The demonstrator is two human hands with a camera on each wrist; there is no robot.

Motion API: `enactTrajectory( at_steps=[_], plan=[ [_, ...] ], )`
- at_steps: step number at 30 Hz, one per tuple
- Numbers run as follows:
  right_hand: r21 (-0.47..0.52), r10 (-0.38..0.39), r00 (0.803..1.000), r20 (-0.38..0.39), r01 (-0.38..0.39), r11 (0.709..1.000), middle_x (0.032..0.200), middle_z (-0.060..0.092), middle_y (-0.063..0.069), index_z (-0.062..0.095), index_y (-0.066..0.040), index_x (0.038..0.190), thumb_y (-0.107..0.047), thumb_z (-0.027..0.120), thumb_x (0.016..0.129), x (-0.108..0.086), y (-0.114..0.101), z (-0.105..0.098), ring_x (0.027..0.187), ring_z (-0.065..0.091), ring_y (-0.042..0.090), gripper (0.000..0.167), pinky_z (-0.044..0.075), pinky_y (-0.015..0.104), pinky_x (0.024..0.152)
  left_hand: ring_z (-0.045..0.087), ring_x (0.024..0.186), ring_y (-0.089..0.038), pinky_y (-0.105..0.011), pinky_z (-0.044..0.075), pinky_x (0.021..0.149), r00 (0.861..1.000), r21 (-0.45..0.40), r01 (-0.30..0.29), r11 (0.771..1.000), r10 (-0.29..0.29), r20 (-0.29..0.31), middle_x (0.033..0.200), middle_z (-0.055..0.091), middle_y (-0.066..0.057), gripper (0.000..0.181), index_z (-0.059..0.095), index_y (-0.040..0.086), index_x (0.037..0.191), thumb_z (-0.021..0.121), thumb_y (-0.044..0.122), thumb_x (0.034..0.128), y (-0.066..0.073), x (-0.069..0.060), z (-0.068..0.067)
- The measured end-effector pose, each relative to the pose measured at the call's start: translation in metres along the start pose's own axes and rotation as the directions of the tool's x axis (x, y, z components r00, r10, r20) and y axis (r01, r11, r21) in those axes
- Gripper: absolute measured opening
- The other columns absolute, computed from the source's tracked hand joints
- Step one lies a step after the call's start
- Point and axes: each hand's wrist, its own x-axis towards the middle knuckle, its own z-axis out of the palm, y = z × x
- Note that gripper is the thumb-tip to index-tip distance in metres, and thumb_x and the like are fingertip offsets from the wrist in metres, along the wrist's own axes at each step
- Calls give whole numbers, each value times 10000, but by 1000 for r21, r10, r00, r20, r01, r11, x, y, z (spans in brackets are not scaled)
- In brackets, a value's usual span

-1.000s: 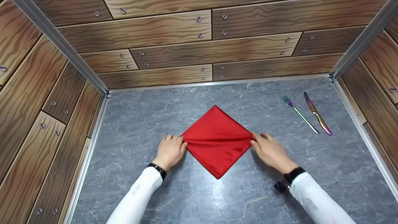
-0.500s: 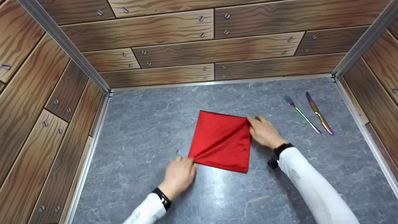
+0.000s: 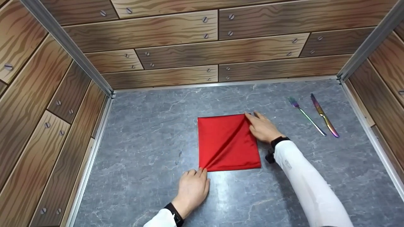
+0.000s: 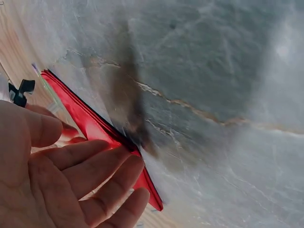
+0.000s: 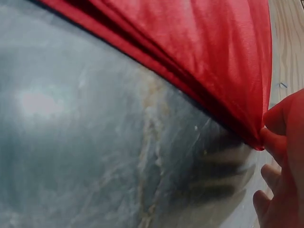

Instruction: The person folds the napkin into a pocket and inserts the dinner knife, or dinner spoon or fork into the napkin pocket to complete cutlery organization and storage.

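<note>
A folded red satin napkin [image 3: 225, 138] lies flat as a square on the grey marbled surface, a diagonal crease running between two corners. At its near left corner, my left hand [image 3: 193, 189] touches the cloth with nearly straight fingertips. In the left wrist view the thumb of the left hand [image 4: 71, 175] stands apart from the fingers and the napkin's layered edge [image 4: 85, 116] passes behind them. My right hand [image 3: 263, 127] pinches the far right corner. From the right wrist view, thumb and forefinger of the right hand [image 5: 280, 142] meet on the napkin's corner tip [image 5: 254, 135].
A rainbow-coloured fork [image 3: 306, 116] and a matching knife [image 3: 325, 116] lie side by side to the right of the right hand. Wood-patterned walls [image 3: 176, 53] with metal edging enclose the surface at the back and both sides.
Both hands have turned the napkin anticlockwise, from a diamond to a square facing me. The left hand came nearer and rightward; the right hand went farther away and slightly left.
</note>
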Motion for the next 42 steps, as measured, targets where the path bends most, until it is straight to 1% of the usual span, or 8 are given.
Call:
enactTrajectory(
  at_steps=[4, 14, 22, 26, 31, 35, 38, 42],
  plan=[
    [-4, 2, 1000, 6, -2, 1000, 1613, 350, 200, 311, -25, 1599, -134, 474, 1028, -2, 0, 2, 1517, 184, 446, 604, 150, 595, 1219, 659, 898, -254, -382, 506, 764, 1000, 47, -4, 999, 4, -12, 1112, 757, -92, 376, 776, 69, 1162, 712, 345, 914, 2, -3, 0],
    [-43, -21, 1000, -21, 20, 999, 1585, 392, 216, 331, 13, 1580, -125, 467, 1023, -6, -5, 4, 1500, 219, 465, 589, 123, 593, 1224, 660, 951, -260, -392, 506, 816, 995, 109, 32, 994, -41, 86, 1141, 748, -107, 412, 763, 55, 1184, 680, 374, 937, 5, -4, -3],
    [-51, -12, 1000, -29, 10, 999, 1582, 398, 213, 328, 9, 1582, -108, 483, 1017, -8, -5, 5, 1495, 230, 469, 597, 126, 610, 1218, 666, 944, -260, -392, 517, 788, 997, 109, 24, 994, -32, 70, 1130, 748, -108, 424, 760, 53, 1189, 693, 376, 923, 1, -3, -1],
    [12, 3, 1000, -24, -3, 1000, 1592, 375, 223, 324, 3, 1586, -101, 470, 1018, -6, -6, 3, 1495, 224, 472, 595, 133, 617, 1214, 666, 895, -265, -396, 529, 739, 999, 70, 17, 997, -19, 38, 1052, 748, -93, 409, 762, 56, 1170, 716, 364, 905, -5, 2, 0],
    [153, 7, 997, -82, 6, 988, 1607, 351, 218, 333, -9, 1586, -52, 459, 1021, -13, -7, 0, 1512, 200, 446, 580, 135, 606, 1218, 650, 830, -268, -406, 530, 676, 1000, 5, 10, 1000, -10, 17, 956, 721, -66, 374, 763, 81, 1168, 730, 332, 893, -15, 12, -1],
    [143, -42, 991, -128, 61, 988, 1566, 423, 217, 469, 9, 1512, -25, 494, 1012, -29, -6, -3, 1475, 296, 448, 503, 212, 603, 1200, 653, 850, -267, -406, 542, 683, 1000, -17, -20, 1000, 20, -2, 947, 710, -56, 342, 764, 108, 1168, 743, 313, 895, -19, 27, -6],
    [123, -66, 987, -145, 84, 989, 1479, 525, 222, 586, 19, 1415, -19, 532, 1004, -46, -5, -4, 1394, 428, 444, 417, 317, 593, 1153, 644, 875, -241, -369, 548, 693, 998, -39, -62, 997, 63, 14, 962, 703, -32, 316, 761, 126, 1170, 740, 310, 914, -16, 43, -11],
    [135, -47, 987, -151, 68, 988, 1383, 607, 214, 640, 19, 1354, -11, 553, 997, -67, -4, -5, 1309, 525, 427, 369, 388, 576, 1106, 637, 874, -198, -314, 538, 682, 988, -90, -140, 986, 145, 53, 964, 704, 5, 254, 762, 159, 1139, 726, 307, 935, -1, 67, -16]
  ],
)
